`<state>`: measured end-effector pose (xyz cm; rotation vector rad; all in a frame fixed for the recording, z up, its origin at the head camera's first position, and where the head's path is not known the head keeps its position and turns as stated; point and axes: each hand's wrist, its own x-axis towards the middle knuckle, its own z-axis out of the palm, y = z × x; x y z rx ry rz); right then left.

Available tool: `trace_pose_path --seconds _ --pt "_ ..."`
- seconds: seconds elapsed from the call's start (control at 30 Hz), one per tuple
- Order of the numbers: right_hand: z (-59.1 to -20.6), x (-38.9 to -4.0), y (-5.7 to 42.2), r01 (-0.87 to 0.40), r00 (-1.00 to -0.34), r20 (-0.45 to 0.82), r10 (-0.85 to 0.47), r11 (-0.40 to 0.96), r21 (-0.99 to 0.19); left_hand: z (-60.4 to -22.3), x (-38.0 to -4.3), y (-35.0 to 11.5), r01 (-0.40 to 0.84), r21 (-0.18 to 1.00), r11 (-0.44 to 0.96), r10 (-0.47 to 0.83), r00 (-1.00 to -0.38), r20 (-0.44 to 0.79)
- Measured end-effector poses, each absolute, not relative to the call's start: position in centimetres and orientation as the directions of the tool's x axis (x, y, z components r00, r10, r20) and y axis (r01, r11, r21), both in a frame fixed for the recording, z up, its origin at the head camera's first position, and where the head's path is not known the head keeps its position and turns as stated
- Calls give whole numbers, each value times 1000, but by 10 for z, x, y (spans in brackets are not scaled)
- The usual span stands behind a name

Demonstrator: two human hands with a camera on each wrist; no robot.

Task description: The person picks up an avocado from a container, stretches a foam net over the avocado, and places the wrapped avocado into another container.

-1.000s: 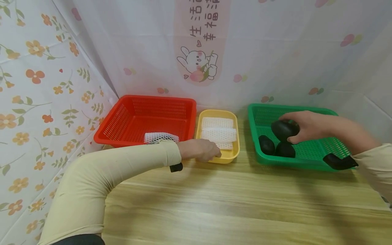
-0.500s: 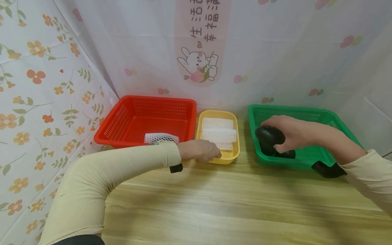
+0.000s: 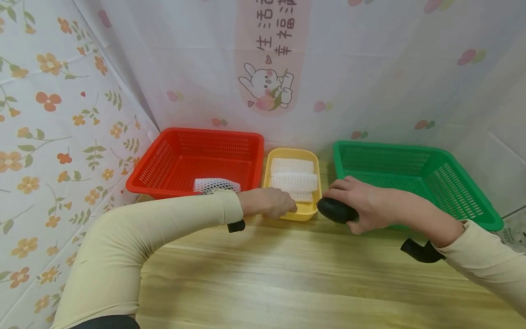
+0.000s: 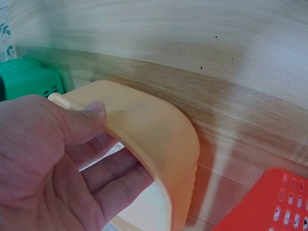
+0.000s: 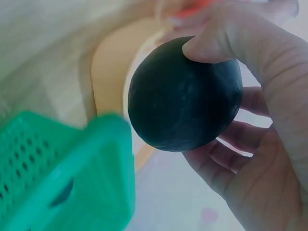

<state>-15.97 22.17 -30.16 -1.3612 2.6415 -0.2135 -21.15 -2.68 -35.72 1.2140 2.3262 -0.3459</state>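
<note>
In the head view, my right hand (image 3: 371, 205) holds a dark, smooth, egg-shaped avocado (image 3: 337, 210) between the green basket and the yellow tray (image 3: 304, 211). Thumb and fingers curl round the avocado (image 5: 183, 96) in the right wrist view, with the tray's rim behind it. My left hand (image 3: 271, 203) pinches the near edge of the tray. The left wrist view has its thumb on the outside of the tray wall (image 4: 154, 120) and the fingers inside. Several white foam net sleeves (image 3: 293, 181) lie in the tray.
At left stands a red basket (image 3: 205, 167) containing a white foam net (image 3: 215, 184) with something dark showing through. The green basket (image 3: 456, 169) is at right, its near part hidden by my right arm. A patterned cloth (image 3: 370, 68) hangs behind on the wooden table (image 3: 267, 278).
My right hand has carried the avocado left and toward me, out of the green basket to the tray's right side. The left hand has stayed at the tray's edge.
</note>
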Motion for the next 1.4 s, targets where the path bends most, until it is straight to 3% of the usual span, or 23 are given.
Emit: trace_pose_path --seconds 0.27,0.7,0.97,1.4 --pt "-318 -145 201 -866 -486 -72 -871 491 -97 -357 -211 -26 817 3 577 698 -491 -522" --pt "-353 -140 187 -867 -465 -224 -856 492 -79 -360 -212 -27 842 -16 539 719 -470 -512" --pt "-376 -139 177 -907 -398 -260 -880 420 -34 -360 -212 -26 842 -9 539 722 -468 -510" --pt "-379 -135 171 -879 -430 -309 -848 471 -70 -359 -211 -26 837 -28 546 709 -479 -518"
